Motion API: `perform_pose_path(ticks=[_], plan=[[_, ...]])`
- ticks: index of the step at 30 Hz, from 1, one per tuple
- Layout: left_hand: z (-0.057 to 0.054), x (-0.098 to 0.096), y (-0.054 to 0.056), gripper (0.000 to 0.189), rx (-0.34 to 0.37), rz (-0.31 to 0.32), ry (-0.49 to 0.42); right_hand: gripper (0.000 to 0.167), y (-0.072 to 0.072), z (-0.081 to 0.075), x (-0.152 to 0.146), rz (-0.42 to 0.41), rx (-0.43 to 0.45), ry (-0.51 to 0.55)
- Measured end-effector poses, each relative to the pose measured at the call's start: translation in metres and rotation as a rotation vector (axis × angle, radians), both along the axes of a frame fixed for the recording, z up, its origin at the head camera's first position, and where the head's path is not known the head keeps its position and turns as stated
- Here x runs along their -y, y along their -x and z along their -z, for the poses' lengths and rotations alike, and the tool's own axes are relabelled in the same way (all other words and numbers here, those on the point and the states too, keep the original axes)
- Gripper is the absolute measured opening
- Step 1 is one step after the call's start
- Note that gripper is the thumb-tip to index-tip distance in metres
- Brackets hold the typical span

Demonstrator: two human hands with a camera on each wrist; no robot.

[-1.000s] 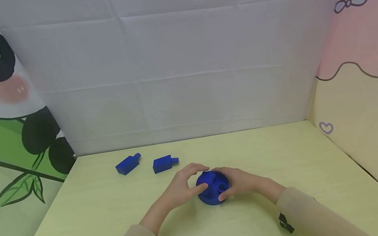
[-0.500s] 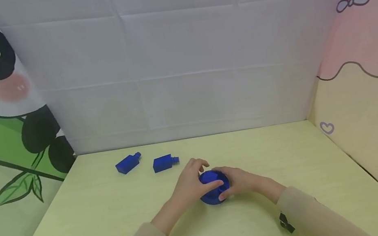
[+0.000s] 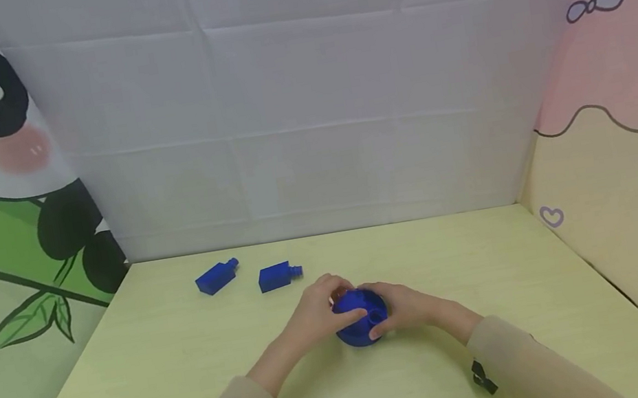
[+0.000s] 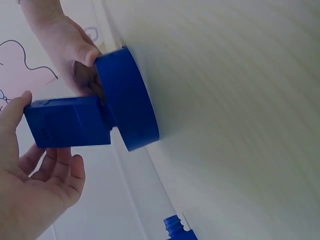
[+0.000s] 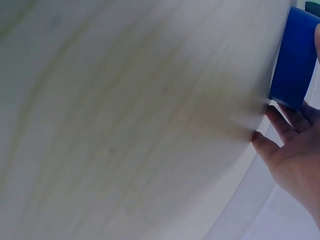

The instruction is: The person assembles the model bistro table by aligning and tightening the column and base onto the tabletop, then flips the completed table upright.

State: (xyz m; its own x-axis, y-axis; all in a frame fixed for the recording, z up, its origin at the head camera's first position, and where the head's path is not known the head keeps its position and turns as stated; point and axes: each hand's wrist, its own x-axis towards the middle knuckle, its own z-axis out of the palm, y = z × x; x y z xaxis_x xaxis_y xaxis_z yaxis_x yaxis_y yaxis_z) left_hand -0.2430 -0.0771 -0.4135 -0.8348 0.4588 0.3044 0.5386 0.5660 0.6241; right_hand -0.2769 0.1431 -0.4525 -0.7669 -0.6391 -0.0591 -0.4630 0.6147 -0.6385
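Since half a second ago the left hand point(image 3: 315, 314) has edged slightly toward the table's point(image 3: 448, 262) left side, while the right hand point(image 3: 408, 307) stays put. Thumb and fingers of the left pinch an upturned blue bottle point(image 4: 70, 122), its neck down at the round blue base point(image 4: 130, 100); how deep it sits is hidden. Fingers and thumb of the right grip the base's side. That base rests around mid-table, well apart from the left, right and far edges. Two loose blue bottles, one point(image 3: 217, 278) leftward and one point(image 3: 278, 276) nearer the hands, lie near the far edge, left of centre.
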Motion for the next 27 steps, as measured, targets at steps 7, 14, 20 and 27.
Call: perform_pose_path(ticks=[7,14,20,27], plan=[[0.001,0.017,0.004,0.035,0.015,0.111,-0.012,0.09,0.0,0.001,-0.001,0.013,-0.008,-0.006],[0.004,0.031,0.006,0.027,-0.065,0.275,0.006,0.091,-0.001,0.0,-0.002,0.025,-0.019,-0.004],[0.006,0.036,0.004,0.033,-0.07,0.289,0.009,0.092,-0.002,-0.001,-0.002,0.027,-0.021,0.001],[0.006,0.032,-0.004,0.066,0.018,0.11,-0.034,0.093,-0.002,0.0,-0.001,0.027,-0.03,-0.007]])
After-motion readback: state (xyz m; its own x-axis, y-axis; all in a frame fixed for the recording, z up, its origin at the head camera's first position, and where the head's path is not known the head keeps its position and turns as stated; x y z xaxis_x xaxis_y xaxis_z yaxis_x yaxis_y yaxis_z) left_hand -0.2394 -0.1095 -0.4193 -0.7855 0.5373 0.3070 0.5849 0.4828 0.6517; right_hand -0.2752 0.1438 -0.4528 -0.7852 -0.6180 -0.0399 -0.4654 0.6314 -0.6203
